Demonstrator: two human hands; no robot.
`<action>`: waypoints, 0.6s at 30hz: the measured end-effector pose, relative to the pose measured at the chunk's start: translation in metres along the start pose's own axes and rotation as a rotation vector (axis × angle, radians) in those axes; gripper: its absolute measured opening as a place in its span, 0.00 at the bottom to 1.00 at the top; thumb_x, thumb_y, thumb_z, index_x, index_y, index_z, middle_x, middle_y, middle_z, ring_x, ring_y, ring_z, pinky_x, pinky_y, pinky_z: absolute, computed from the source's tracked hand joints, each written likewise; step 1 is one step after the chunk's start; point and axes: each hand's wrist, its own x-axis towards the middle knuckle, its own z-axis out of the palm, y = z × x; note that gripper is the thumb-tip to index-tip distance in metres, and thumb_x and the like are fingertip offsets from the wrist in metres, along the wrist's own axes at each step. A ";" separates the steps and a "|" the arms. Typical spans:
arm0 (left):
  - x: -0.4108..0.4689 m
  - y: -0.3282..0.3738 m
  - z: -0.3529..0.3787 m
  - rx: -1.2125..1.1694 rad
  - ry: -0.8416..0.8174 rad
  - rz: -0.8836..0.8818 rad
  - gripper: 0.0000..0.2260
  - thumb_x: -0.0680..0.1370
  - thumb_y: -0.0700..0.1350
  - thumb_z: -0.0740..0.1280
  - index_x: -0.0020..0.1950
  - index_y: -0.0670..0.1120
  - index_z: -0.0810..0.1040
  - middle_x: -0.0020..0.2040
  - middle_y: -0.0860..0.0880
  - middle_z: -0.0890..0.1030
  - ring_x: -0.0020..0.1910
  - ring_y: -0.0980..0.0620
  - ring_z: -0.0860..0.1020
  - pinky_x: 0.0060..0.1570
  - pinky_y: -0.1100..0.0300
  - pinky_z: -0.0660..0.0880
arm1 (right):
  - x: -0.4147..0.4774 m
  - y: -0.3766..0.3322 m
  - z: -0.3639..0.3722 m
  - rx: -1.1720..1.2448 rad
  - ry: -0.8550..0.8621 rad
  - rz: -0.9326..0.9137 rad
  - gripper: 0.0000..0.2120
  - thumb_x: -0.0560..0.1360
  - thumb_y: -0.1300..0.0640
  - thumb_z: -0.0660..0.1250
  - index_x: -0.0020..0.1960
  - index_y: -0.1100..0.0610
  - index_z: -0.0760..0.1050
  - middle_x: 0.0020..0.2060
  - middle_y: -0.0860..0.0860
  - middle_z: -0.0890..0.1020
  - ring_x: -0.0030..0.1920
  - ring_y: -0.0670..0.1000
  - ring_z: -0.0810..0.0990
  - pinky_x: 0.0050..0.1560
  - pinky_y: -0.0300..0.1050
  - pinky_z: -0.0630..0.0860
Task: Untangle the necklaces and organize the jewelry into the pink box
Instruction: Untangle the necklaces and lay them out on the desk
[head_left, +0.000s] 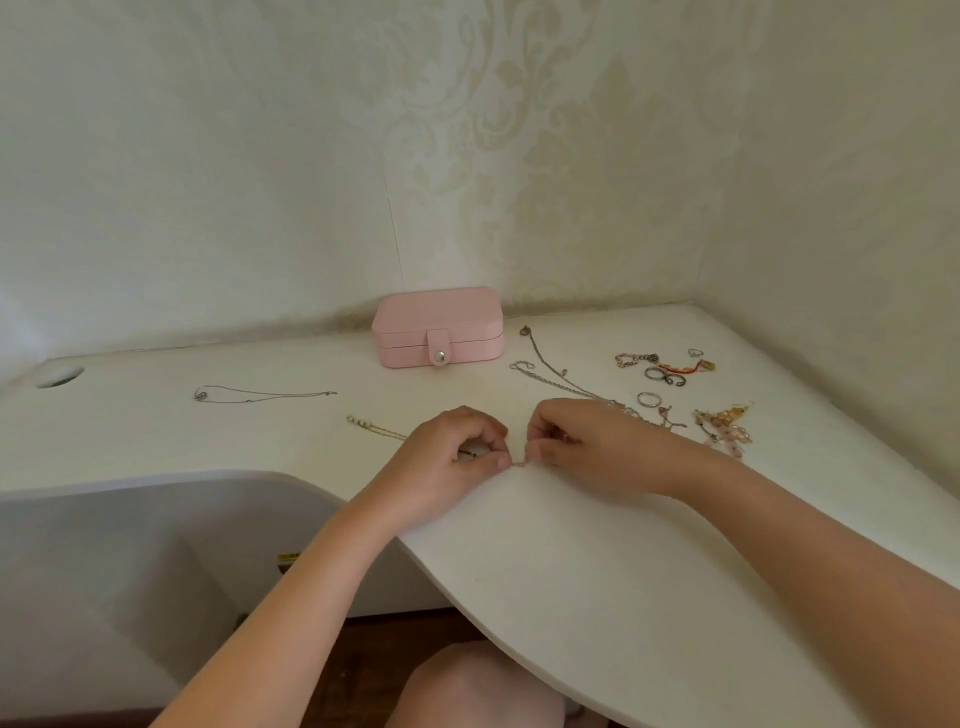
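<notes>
The left hand (451, 457) and right hand (582, 447) each pinch a gold chain (376, 429) over the white table (571, 545); the closed pink box (438, 327) sits far behind.

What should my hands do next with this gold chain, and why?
Probably ease the two pinches apart a little to loosen the knot. Both the left hand and right hand pinch the gold chain close together, its tail trails left on the table, and the pink box is snapped shut.

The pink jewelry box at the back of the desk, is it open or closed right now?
Closed. The pink box has its lid flat on the base, and the strap tab is down over the seam at its snap.
</notes>
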 end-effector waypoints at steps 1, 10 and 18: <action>0.001 0.000 0.001 -0.028 -0.004 -0.016 0.01 0.76 0.46 0.68 0.45 0.52 0.79 0.51 0.58 0.79 0.49 0.63 0.76 0.51 0.64 0.70 | 0.002 0.001 -0.001 0.160 0.019 0.014 0.05 0.78 0.56 0.63 0.43 0.52 0.73 0.37 0.44 0.76 0.38 0.42 0.74 0.43 0.37 0.70; 0.001 0.003 0.002 -0.259 0.002 -0.023 0.02 0.76 0.43 0.69 0.44 0.49 0.80 0.40 0.55 0.82 0.40 0.62 0.78 0.44 0.71 0.71 | 0.006 0.010 -0.007 0.732 -0.001 0.022 0.05 0.78 0.62 0.62 0.44 0.60 0.75 0.38 0.53 0.80 0.40 0.48 0.76 0.44 0.40 0.69; -0.002 0.003 -0.007 -0.744 0.155 -0.085 0.06 0.76 0.40 0.65 0.42 0.40 0.79 0.33 0.48 0.82 0.37 0.54 0.81 0.44 0.66 0.75 | 0.006 0.008 -0.009 0.949 0.037 0.084 0.09 0.81 0.63 0.56 0.43 0.60 0.69 0.36 0.54 0.76 0.35 0.52 0.78 0.42 0.44 0.75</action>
